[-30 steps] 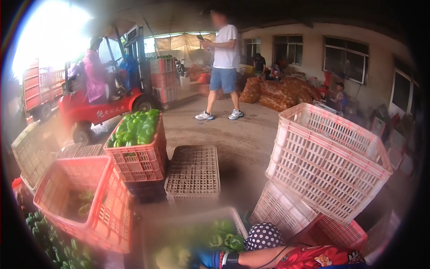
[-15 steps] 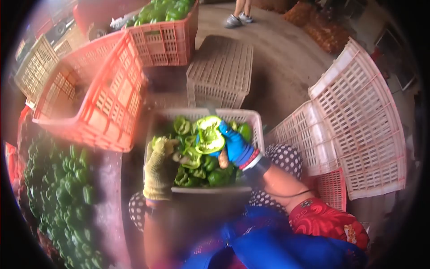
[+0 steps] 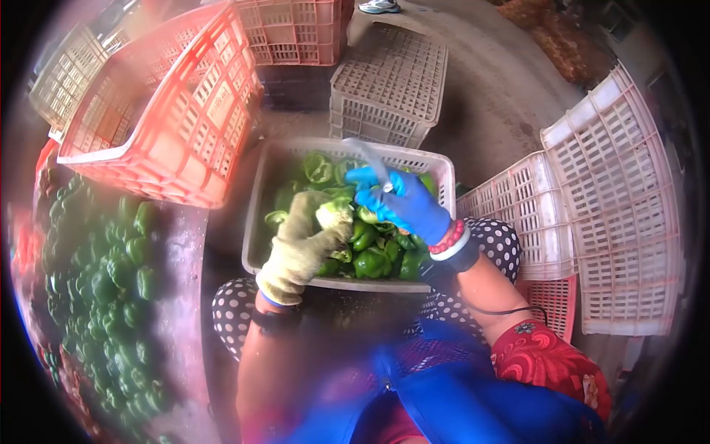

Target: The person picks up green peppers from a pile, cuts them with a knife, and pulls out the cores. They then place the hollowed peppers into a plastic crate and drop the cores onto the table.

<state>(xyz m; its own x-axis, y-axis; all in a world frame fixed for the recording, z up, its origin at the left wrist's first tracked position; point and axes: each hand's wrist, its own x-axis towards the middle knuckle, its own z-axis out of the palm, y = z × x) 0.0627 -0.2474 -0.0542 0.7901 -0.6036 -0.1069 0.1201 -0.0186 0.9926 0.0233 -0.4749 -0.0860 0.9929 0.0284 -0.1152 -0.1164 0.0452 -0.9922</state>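
My left hand (image 3: 299, 248), in a pale yellow knit glove, is closed on a pale green piece of pepper (image 3: 335, 216) over the crate. Close beside it, my right hand (image 3: 403, 200), in a blue glove, is closed round a knife (image 3: 367, 157) whose blade points up and to the left. Beneath both hands is a whitish crate (image 3: 255, 214) holding cut and whole green peppers (image 3: 372, 263).
A heap of green peppers (image 3: 111, 296) lies at the left. Beyond it is a tilted pink crate (image 3: 185, 140). An overturned grey crate (image 3: 392, 78) stands ahead, white crates (image 3: 621, 200) at the right. A person's shoe (image 3: 380, 7) shows at the top.
The halved pepper is no longer in my right hand, which now shows the knife. My left hand has moved right and grips a pepper piece. The view has tilted down.
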